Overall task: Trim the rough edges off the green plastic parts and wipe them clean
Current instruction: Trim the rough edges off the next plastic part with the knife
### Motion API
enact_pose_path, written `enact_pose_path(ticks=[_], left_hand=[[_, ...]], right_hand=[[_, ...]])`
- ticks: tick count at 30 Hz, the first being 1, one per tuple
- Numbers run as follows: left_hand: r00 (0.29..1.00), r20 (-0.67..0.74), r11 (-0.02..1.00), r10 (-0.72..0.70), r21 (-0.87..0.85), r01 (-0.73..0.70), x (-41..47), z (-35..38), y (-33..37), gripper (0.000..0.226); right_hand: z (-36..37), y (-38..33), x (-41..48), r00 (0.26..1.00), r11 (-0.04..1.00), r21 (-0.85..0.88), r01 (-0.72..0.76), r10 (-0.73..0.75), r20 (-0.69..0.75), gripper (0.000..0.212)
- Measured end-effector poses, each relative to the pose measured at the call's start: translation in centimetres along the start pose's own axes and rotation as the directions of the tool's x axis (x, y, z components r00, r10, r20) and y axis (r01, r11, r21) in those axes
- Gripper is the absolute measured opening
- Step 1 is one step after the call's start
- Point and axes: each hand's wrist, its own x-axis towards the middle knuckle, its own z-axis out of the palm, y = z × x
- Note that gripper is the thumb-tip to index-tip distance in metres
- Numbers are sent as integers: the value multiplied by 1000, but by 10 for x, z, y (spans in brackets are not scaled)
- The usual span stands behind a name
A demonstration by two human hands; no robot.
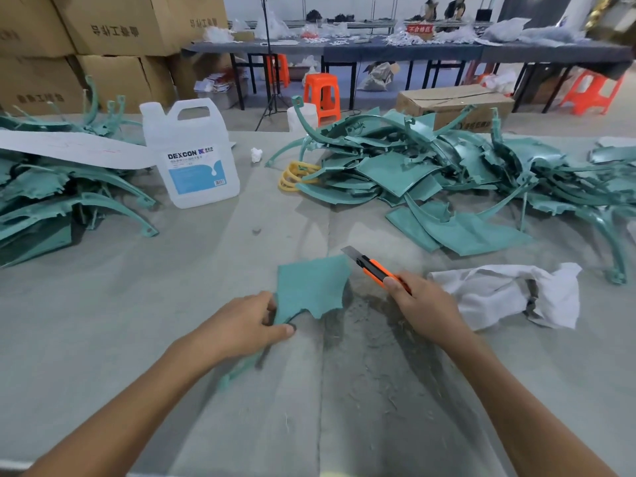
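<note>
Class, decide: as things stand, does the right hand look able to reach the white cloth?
Probably yes: the white cloth lies just beside the right hand, nothing between, though that hand grips the orange knife.

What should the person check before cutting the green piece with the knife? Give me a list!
1. The left hand holds the green part firmly: ok, it pinches the near edge.
2. The right hand grips the orange knife: ok.
3. The blade is pushed out: ok.
4. The blade touches the part's rough edge: cannot tell, it sits right by the far right corner.
5. The left hand's fingers are away from the blade: ok, they are on the opposite side of the part.
6. The white cloth is ready for wiping: ok, it lies just right of the right hand.
</note>
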Motion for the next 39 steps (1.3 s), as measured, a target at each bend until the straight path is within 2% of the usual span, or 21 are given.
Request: enact_pose_path(ticks=[4, 8, 10, 12, 14, 15, 16, 17, 18, 19, 20, 21, 23, 25, 27, 32, 36, 39], left_hand=[[991, 117, 995, 63, -79, -54, -7, -7, -22, 43], [911, 343, 963, 228, -215, -161, -18, -23, -20, 47], [906, 363, 962, 217, -239, -135, -27, -39, -11, 42], [970, 221, 987, 101, -144, -70, -35, -61, -2, 49], [998, -66, 1000, -16, -27, 14, -52, -80, 6, 59], [967, -253, 999, -2, -33, -7, -68, -84, 14, 57], [895, -443, 993, 54, -68, -93, -84, -81, 26, 52], [790, -601, 970, 121, -96, -222, -102, -70, 43, 46], [714, -677, 933, 180, -113, -343, -116, -53, 61, 39], [684, -688, 895, 243, -112, -431, -122, -32, 74, 35], [709, -644, 879, 287, -117, -462, -120, -9, 83, 37], [778, -556, 890, 292, -139, -434, -111, 11, 88, 44], [911, -363, 959, 197, -123, -257, -75, 34, 85, 66], [963, -251, 995, 102, 14, -102, -37, 44, 68, 79], [968, -234, 994, 92, 77, -76, -13, 49, 54, 77], [923, -377, 983, 75, -128, -133, 1, 51, 35, 63], [909, -416, 967, 3, -232, -109, 0, 48, 37, 57], [895, -438, 964, -83, -262, -39, 5, 42, 37, 52]], right_hand=[[1, 2, -1, 1000, 1000, 11, 3, -3, -12, 41], [2, 2, -1, 1000, 1000, 28, -3, 4, -17, 42], [2, 2, -1, 999, 998, 61, -16, 18, -33, 42], [2, 2, -1, 998, 994, 101, -35, 41, -52, 42], [1, 3, -3, 996, 989, 135, -53, 62, -63, 40], [2, 2, -4, 995, 987, 148, -58, 69, -71, 39], [2, 2, -5, 994, 986, 157, -61, 74, -81, 38], [3, 2, -6, 993, 985, 159, -65, 80, -89, 38], [3, 1, -7, 992, 986, 155, -68, 83, -96, 38], [3, 1, -8, 991, 987, 145, -73, 88, -99, 37], [3, -1, -8, 991, 988, 135, -76, 90, -103, 36], [3, -2, -9, 990, 989, 130, -76, 90, -108, 35], [2, -6, -12, 991, 988, 140, -66, 81, -106, 32], [0, -8, -17, 992, 979, 194, -60, 80, -95, 31], [-3, -10, -23, 991, 957, 286, -36, 71, -114, 29], [-5, -21, -46, 953, 958, 259, 124, -43, -299, 31], [-6, -40, -69, 953, 947, 283, 155, -68, -295, 36], [-3, -53, -88, 955, 929, 320, 188, -96, -282, 28]])
